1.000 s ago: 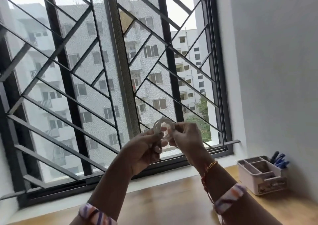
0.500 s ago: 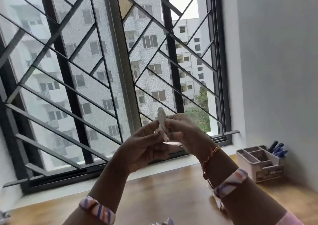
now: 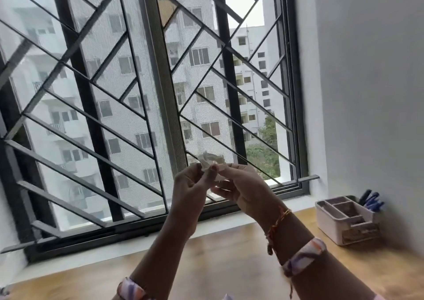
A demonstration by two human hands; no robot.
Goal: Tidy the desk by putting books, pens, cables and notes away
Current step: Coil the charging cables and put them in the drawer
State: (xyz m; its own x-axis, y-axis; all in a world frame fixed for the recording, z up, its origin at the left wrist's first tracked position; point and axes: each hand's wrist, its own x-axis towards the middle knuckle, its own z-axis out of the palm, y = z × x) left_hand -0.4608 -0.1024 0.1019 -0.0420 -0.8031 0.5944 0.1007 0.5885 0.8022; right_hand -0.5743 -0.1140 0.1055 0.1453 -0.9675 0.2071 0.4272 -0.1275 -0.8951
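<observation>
A small coiled white cable (image 3: pixel 208 162) is held up in front of the window, above the wooden desk (image 3: pixel 218 258). My left hand (image 3: pixel 191 185) pinches its left side and my right hand (image 3: pixel 238 188) grips its right side; both hands touch it. Most of the coil is hidden by my fingers, and the image is blurred. At the right of the desk, against the wall, a white desk organiser (image 3: pixel 344 221) stands with several blue pens (image 3: pixel 372 202) in its back compartment.
A barred window (image 3: pixel 146 116) with a white sill (image 3: pixel 128 251) runs along the desk's far edge. A grey wall (image 3: pixel 367 93) closes the right side. Bare desk surface lies below my arms and left of the organiser.
The open loop of cable seen one second ago is now squeezed into a tight bundle between my fingers. My hands have stayed raised before the window; the view shifted slightly.
</observation>
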